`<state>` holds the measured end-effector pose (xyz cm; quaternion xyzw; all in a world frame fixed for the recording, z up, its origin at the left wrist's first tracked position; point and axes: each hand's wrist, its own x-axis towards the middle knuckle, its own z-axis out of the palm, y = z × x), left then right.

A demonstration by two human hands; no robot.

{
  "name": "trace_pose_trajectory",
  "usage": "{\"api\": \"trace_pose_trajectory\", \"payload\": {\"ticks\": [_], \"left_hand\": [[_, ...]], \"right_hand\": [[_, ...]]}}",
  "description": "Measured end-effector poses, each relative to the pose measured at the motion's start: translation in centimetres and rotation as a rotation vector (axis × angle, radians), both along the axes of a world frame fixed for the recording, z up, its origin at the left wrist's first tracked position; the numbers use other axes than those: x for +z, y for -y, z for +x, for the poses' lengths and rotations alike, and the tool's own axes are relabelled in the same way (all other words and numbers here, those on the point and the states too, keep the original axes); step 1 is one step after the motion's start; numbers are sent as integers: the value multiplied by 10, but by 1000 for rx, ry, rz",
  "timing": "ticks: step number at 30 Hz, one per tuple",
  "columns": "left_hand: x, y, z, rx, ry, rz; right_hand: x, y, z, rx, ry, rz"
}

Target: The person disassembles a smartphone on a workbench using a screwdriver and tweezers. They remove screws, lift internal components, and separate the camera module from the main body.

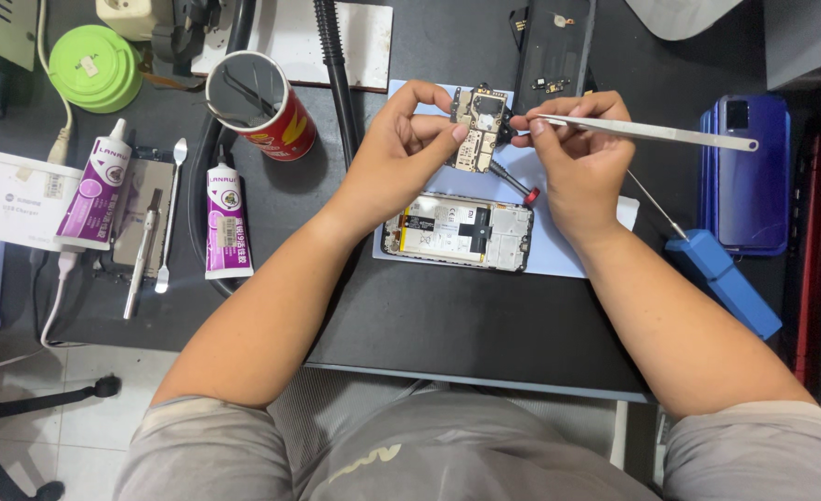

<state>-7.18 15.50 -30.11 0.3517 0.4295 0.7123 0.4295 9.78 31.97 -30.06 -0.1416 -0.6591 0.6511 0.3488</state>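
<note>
My left hand [401, 153] holds a small phone circuit board [478, 130] by its left edge, lifted above the mat. My right hand [579, 153] pinches metal tweezers [652, 132], their tips touching the board's right side and their long end pointing right. Below both hands an opened phone [457, 232] lies face down on a pale blue mat [559, 255], its battery and inner frame exposed. A red-tipped screwdriver [518, 186] lies on the mat beside my right hand.
Two purple-and-white glue tubes [95, 190] [226, 223], a metal spudger [169, 213] and a red can [262, 104] holding tools lie at left. A phone back cover [554, 46] lies at the top. A blue phone [749, 172] and blue block [721, 278] sit at right.
</note>
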Motion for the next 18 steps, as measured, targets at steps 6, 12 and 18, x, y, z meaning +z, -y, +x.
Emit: {"api": "trace_pose_trajectory", "payload": {"ticks": [6, 12, 18], "left_hand": [[1, 0, 0, 9, 3, -24], [0, -2, 0, 13, 13, -21], [-1, -1, 1, 23, -22, -39]], "right_hand": [[1, 1, 0, -6, -10, -54], [1, 1, -3, -16, -30, -121], [0, 1, -4, -27, -33, -149]]}}
